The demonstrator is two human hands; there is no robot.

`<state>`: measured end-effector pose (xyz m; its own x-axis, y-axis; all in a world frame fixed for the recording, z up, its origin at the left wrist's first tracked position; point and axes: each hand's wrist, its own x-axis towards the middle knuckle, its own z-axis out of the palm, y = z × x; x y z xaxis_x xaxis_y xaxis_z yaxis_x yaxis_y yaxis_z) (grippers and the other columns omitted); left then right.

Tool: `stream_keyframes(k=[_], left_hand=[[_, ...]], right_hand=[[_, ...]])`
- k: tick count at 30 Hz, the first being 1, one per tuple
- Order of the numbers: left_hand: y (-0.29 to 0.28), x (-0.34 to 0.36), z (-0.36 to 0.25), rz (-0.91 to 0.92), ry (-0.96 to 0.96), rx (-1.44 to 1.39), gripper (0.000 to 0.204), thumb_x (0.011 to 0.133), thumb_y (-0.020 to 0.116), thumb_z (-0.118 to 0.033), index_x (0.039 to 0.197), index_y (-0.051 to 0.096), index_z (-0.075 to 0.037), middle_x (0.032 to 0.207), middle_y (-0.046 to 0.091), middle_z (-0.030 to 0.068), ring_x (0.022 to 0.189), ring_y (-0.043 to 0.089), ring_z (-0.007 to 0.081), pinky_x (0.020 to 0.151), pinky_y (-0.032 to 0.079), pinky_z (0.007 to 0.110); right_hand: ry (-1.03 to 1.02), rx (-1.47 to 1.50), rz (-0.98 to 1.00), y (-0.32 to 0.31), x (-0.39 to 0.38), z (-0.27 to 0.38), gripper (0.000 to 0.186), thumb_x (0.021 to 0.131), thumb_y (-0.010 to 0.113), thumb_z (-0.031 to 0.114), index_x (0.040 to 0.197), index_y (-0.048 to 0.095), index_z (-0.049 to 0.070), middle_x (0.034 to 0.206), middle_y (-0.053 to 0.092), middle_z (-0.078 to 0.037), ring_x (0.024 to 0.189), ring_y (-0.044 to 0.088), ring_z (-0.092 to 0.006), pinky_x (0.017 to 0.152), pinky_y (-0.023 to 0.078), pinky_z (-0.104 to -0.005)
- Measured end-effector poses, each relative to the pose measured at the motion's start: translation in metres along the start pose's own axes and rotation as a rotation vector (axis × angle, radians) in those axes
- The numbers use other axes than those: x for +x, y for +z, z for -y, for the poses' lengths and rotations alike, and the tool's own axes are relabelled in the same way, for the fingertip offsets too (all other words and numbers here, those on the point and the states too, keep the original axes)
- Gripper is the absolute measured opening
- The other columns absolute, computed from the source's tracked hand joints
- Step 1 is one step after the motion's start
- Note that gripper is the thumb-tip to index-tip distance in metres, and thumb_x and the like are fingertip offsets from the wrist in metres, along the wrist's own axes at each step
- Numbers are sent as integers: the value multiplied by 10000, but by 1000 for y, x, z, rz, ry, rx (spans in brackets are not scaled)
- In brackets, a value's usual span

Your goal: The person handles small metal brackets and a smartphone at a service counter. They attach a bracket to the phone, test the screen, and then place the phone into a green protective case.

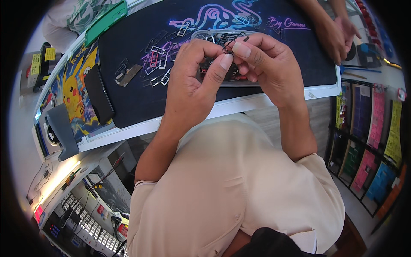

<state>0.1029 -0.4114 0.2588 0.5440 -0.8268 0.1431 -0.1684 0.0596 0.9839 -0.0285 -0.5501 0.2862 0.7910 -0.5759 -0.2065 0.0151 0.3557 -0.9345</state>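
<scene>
My left hand [190, 81] and my right hand [274, 64] meet over a clear plastic tub [205, 32]. Between the thumbs and fingertips of both hands is a small, thin, dark frame-like piece [230, 45]; its exact kind is too small to tell. Many small dark and silvery parts fill the tub, partly hidden behind my hands. To the left, loose open rectangular frames [162, 60] lie scattered on the black desk mat [141, 100]. A flat brownish piece [129, 75] rests beside more dark frames.
A black phone [98, 94] lies on a colourful cartoon mat [72, 88] at the left. Near the far left edge stands a green tray-like object [105, 23]. Another person's hands [340, 40] rest at the far right. A rack of colourful packages [368, 132] stands right of the desk.
</scene>
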Motion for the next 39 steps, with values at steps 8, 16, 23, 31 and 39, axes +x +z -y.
stream_keyframes(k=[8, 16, 23, 31, 39], left_hand=[[-23, -9, 18, 5, 112, -13, 101, 1005, 678, -152, 991, 650, -56, 956, 628, 49, 949, 544, 224, 905, 431, 360], [-96, -38, 36, -173, -69, 368, 222, 984, 640, -170, 819, 563, -42, 859, 562, 55, 966, 494, 236, 934, 378, 360], [-103, -49, 43, -291, 3, 706, 272, 982, 787, -250, 878, 622, -60, 934, 618, 44, 1048, 530, 246, 991, 395, 383], [-47, -16, 24, -121, 121, 310, 146, 977, 781, -178, 967, 698, -59, 993, 662, 48, 1041, 554, 238, 980, 425, 360], [1, 17, 10, 45, 49, 163, 287, 965, 797, -269, 1190, 736, -101, 1085, 732, 29, 1051, 600, 209, 1011, 397, 391]], right_hand=[[4, -206, 164, 5, 1, -7, 166, 1006, 802, 199, 1058, 796, 41, 960, 734, 1, 772, 604, -41, 632, 449, -196], [-352, -1022, -34, -39, 14, 8, 189, 1004, 783, 170, 1117, 807, 20, 990, 761, -33, 904, 676, -110, 828, 523, -276], [-570, -1396, 103, -38, -8, -12, 326, 866, 877, 214, 1170, 800, 128, 1193, 686, -65, 1100, 613, -276, 948, 510, -403], [-434, -960, 14, -32, 5, -14, 224, 908, 847, 154, 1110, 789, 74, 978, 729, -34, 873, 650, -176, 779, 526, -329], [-106, -259, -19, -27, 21, -6, 215, 996, 809, 196, 1114, 772, 20, 970, 744, -5, 800, 639, -59, 691, 508, -214]])
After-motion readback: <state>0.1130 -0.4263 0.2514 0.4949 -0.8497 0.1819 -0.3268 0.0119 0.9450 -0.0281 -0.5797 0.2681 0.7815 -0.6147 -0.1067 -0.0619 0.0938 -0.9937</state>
